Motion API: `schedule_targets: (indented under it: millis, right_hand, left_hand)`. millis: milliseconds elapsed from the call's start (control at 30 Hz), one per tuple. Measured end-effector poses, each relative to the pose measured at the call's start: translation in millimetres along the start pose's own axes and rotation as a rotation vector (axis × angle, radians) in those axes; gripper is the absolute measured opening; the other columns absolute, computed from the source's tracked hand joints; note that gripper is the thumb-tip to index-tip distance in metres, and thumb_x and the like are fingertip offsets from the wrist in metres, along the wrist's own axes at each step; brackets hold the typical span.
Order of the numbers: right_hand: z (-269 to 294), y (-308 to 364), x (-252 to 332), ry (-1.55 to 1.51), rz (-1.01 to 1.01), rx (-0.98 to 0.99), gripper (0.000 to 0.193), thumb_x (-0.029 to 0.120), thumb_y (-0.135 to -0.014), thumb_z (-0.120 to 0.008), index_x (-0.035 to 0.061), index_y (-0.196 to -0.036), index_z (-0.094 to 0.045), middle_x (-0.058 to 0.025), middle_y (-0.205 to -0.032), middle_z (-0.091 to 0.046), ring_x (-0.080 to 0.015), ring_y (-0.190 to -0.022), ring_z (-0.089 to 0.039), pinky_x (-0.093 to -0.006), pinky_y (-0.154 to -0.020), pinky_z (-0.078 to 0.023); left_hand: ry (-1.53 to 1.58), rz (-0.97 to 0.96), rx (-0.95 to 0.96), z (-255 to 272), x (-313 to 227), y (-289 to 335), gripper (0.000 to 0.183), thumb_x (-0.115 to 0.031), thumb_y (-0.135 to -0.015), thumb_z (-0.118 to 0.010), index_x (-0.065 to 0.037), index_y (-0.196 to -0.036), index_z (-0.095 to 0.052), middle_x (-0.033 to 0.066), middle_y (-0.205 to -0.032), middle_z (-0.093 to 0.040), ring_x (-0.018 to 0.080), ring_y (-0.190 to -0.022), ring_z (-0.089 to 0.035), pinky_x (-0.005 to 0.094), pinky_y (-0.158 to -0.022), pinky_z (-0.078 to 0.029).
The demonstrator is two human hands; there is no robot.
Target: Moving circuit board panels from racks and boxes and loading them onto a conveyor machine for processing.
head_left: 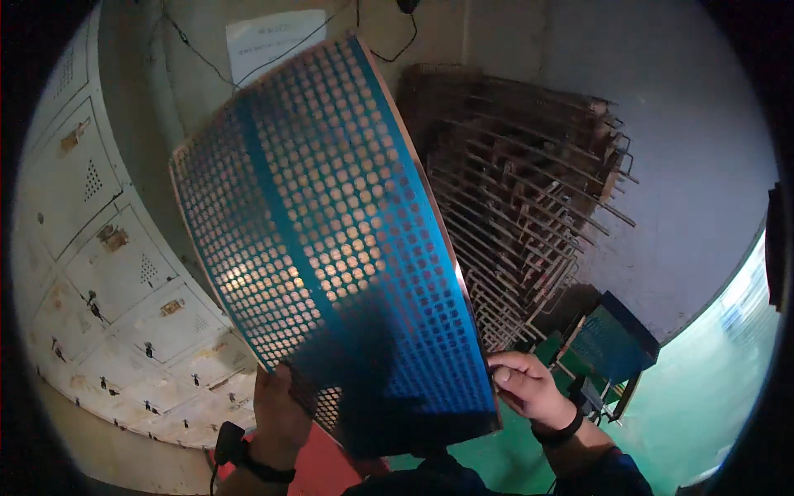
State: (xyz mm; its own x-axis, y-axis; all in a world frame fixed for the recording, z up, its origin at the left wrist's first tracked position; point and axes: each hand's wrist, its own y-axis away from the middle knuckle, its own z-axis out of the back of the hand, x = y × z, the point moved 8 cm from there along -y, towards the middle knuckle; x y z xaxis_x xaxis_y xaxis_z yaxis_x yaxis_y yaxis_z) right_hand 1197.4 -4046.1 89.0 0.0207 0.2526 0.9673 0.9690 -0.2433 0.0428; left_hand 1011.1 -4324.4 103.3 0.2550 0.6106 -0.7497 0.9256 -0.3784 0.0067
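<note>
A large, thin circuit board panel (273,190) fills the middle of the view. Its face is blue, with dense rows of copper-coloured pads, and it tilts upward away from me. My left hand (281,409) grips its lower left edge, the thumb side showing beside the panel. On the lower right edge, my right hand (525,384) pinches the rim between thumb and curled fingers. Light glares across the middle pads, and a dark shadow covers the lower part. Both wrists wear dark bands.
Behind the panel on the right stands a rusty rack (529,190) with many protruding metal rods. A dark green box-like stand (608,343) sits below it on the green floor (529,459). Worn white lockers (124,248) line the left. Something red (322,467) lies beneath the panel.
</note>
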Motion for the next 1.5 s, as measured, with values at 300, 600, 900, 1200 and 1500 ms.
schedule_targets:
  millis: [300,600,900,1200,1500]
  right_hand:
    - [1,21,8,0.345,0.066,0.107,0.01,0.008,-0.098,-0.066,-0.0009,-0.102,-0.063,0.0039,-0.083,-0.056,-0.0039,-0.078,-0.047,-0.025,-0.067,-0.041]
    - [8,12,5,0.461,0.037,0.035,0.017,0.009,-0.097,-0.067,0.0,-0.087,-0.056,0.0029,-0.075,-0.045,-0.0043,-0.074,-0.04,-0.0248,-0.062,-0.037]
    - [11,7,15,0.5,0.095,0.088,0.013,0.01,-0.096,-0.069,0.0005,-0.104,-0.067,0.0009,-0.078,-0.058,-0.005,-0.076,-0.049,-0.0251,-0.067,-0.044]
    - [21,2,12,0.496,0.08,0.128,0.014,0.012,-0.097,-0.069,0.0025,-0.107,-0.068,-0.0031,-0.084,-0.064,-0.0076,-0.078,-0.055,-0.0266,-0.07,-0.047]
    - [24,-3,14,0.483,0.142,0.16,0.013,0.01,-0.096,-0.069,0.0014,-0.106,-0.069,-0.0057,-0.085,-0.066,-0.0116,-0.077,-0.058,-0.0284,-0.069,-0.047]
  left_hand:
    - [-0.049,-0.117,0.147,-18,-30,-16,0.053,-0.041,-0.105,-0.049,-0.009,-0.146,-0.04,0.0136,-0.142,-0.052,0.034,-0.129,-0.052,0.0552,-0.107,-0.045]
    - [0.04,-0.091,0.084,-11,-20,-29,0.053,-0.041,-0.104,-0.051,-0.012,-0.147,-0.04,0.0131,-0.141,-0.053,0.0342,-0.128,-0.053,0.0561,-0.106,-0.045]
    - [0.037,-0.15,0.146,-38,-32,-22,0.053,-0.026,-0.102,-0.056,-0.008,-0.148,-0.038,0.0131,-0.139,-0.053,0.0329,-0.127,-0.054,0.0525,-0.106,-0.046]
    - [0.011,-0.213,0.135,-38,-32,-22,0.059,-0.028,-0.1,-0.057,-0.007,-0.151,-0.034,0.0138,-0.145,-0.049,0.0339,-0.131,-0.05,0.0527,-0.109,-0.042]
    - [-0.04,-0.233,0.109,-38,-33,-19,0.057,-0.029,-0.101,-0.055,-0.007,-0.15,-0.037,0.0113,-0.145,-0.05,0.0327,-0.131,-0.05,0.0516,-0.11,-0.042]
